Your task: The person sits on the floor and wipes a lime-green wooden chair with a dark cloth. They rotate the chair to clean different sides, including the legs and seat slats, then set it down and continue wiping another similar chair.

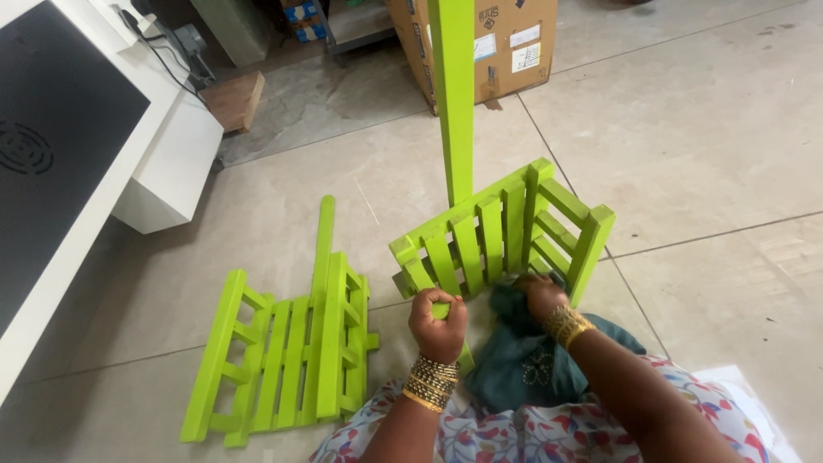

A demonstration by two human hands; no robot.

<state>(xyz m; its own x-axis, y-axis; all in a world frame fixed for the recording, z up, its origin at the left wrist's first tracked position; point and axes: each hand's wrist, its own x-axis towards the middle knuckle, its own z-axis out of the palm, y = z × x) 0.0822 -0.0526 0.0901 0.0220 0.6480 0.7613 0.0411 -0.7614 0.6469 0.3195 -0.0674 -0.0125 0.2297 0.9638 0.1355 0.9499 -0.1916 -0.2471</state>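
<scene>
The left hand (437,324) is clenched around a slat of the green slatted frame (501,231) on the floor; the right hand (542,296) reaches under it, fingers hidden, grip unclear. A green post (453,94) runs off the top edge.

two green slatted frames (506,231), perhaps one box (506,43)

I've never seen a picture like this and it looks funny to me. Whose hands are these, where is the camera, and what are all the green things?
The camera sits on a person's head and looks down, so you see their own two hands. The left hand grips a slat of a green slatted wooden frame propped up on the tiled floor. The right hand rests against that frame, beside a teal cloth. A tall green post stands behind it. More green slatted pieces lie flat on the left. A cardboard box stands farther back.
</scene>
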